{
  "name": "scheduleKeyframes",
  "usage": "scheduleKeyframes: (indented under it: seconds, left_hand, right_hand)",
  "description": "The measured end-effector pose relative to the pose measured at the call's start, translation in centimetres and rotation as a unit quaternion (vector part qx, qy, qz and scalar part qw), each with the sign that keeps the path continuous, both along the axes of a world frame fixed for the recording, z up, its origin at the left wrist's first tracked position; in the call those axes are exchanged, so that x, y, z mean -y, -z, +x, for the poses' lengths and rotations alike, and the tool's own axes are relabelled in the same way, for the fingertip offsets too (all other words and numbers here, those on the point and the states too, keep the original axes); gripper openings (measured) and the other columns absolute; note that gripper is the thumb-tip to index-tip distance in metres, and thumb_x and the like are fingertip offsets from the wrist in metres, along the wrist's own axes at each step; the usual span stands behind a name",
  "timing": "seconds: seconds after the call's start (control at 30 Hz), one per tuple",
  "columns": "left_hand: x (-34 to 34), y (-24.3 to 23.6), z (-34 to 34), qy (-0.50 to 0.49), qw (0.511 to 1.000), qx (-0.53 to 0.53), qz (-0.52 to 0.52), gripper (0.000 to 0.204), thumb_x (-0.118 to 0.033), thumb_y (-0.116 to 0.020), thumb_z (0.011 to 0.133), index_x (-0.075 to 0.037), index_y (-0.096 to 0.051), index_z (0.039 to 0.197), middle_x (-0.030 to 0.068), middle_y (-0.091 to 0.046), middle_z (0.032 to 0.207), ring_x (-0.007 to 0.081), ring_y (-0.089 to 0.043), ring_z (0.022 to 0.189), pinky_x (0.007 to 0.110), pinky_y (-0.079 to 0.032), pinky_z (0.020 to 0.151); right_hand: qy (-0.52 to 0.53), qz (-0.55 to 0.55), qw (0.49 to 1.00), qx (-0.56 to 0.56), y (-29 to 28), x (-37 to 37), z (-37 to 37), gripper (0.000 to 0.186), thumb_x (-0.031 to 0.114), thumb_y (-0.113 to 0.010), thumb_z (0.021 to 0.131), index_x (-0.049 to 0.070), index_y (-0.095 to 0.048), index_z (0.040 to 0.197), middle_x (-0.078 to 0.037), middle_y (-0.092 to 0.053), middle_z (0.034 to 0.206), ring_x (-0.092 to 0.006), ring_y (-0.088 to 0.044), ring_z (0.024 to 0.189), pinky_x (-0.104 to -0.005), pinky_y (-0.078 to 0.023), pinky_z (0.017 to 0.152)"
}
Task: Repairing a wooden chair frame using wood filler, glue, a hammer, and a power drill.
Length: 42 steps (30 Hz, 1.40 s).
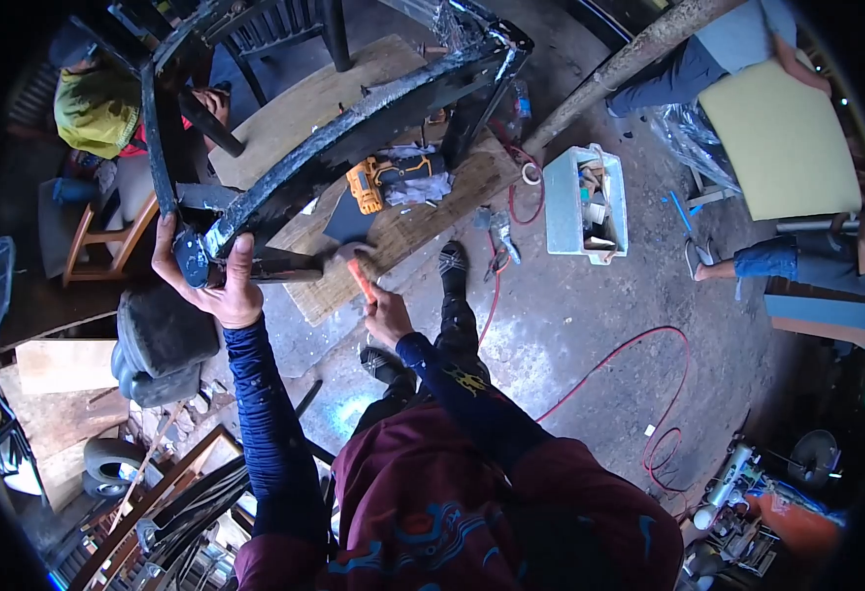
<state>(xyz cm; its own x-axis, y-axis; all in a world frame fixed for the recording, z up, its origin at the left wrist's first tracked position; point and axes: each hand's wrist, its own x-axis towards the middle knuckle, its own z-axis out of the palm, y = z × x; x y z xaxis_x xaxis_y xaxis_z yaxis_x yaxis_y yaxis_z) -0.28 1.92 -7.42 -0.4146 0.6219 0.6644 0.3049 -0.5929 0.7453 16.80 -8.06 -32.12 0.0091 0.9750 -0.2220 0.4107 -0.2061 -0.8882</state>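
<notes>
My left hand (pixel 224 291) grips the lower left corner of a black wooden frame (pixel 344 133) with peeling, whitish-patched edges, holding it tilted up over a worn plywood board (pixel 304 300). My right hand (pixel 385 317) is closed on the orange handle of a hammer (pixel 364 279), just right of my left hand and below the frame; the hammer's head is hard to make out. On the board behind it lie a yellow power tool (pixel 365 185), a dark flat piece (pixel 347 223) and crumpled white scraps (pixel 423 193).
A crate of tools (pixel 563 202), red hoses (pixel 669 335) and loose pliers-like tools (pixel 501 236) lie rightward. Co-workers are at upper left (pixel 93 113) and right (pixel 787 258), one beside a cream panel (pixel 777 133). Left are a dark armchair (pixel 162 330) and tyres (pixel 107 463); a pole (pixel 630 59) slants above.
</notes>
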Motion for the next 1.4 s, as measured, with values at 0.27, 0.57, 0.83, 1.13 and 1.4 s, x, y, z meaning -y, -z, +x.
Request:
scheduleKeyframes:
  seconds: [0.27,0.57,0.83,1.13,1.4]
  left_hand:
    - [0.2,0.5,-1.0,-0.017,0.999,-0.043,-0.006,0.088,-0.037,-0.089,0.074,-0.003,-0.043,0.142,0.0146,-0.052,0.134,0.025,-0.058,0.108,0.036,-0.046,0.099]
    - [0.3,0.6,0.1,-0.014,0.998,-0.039,-0.036,0.095,-0.045,-0.089,0.073,-0.002,-0.042,0.143,0.0165,-0.043,0.146,0.0289,-0.048,0.129,0.042,-0.038,0.11]
    - [0.6,0.9,-1.1,-0.03,0.998,-0.051,-0.008,0.091,-0.042,-0.087,0.075,-0.002,-0.042,0.143,0.0175,-0.044,0.147,0.0308,-0.047,0.132,0.043,-0.033,0.115]
    - [0.4,-0.1,-0.1,-0.042,0.997,-0.065,-0.023,0.09,-0.045,-0.089,0.071,-0.005,-0.047,0.139,0.02,-0.043,0.145,0.0322,-0.046,0.132,0.043,-0.036,0.113]
    - [0.4,0.2,-0.5,-0.056,0.995,-0.082,-0.027,0.089,-0.045,-0.088,0.071,-0.005,-0.047,0.139,0.0213,-0.043,0.144,0.0347,-0.045,0.134,0.045,-0.032,0.116]
  right_hand:
    - [0.106,0.26,0.956,0.082,-2.5,0.3,7.7,0.056,-0.007,-0.059,0.081,0.009,-0.059,0.135,-0.02,-0.068,0.096,-0.0396,-0.067,0.086,-0.0454,-0.054,0.073]
    - [0.245,0.087,0.938,0.228,0.1,-6.2,19.4,0.041,0.006,-0.056,0.087,0.007,-0.063,0.127,-0.022,-0.07,0.087,-0.0415,-0.069,0.081,-0.0499,-0.054,0.07]
    - [0.207,0.285,0.935,0.03,-17.3,-6.8,24.0,0.037,0.008,-0.052,0.101,-0.003,-0.055,0.136,-0.008,-0.06,0.079,-0.0119,-0.057,0.07,-0.0271,-0.049,0.065]
    - [-0.092,0.279,0.885,0.361,-41.6,-15.6,26.0,0.035,0.015,-0.053,0.101,0.003,-0.061,0.133,-0.029,-0.066,0.091,-0.0459,-0.067,0.087,-0.0493,-0.052,0.078]
    - [-0.089,0.234,0.893,0.373,-43.8,-15.0,25.5,0.033,0.011,-0.057,0.099,-0.002,-0.062,0.129,-0.029,-0.066,0.107,-0.0449,-0.067,0.094,-0.0412,-0.055,0.083]
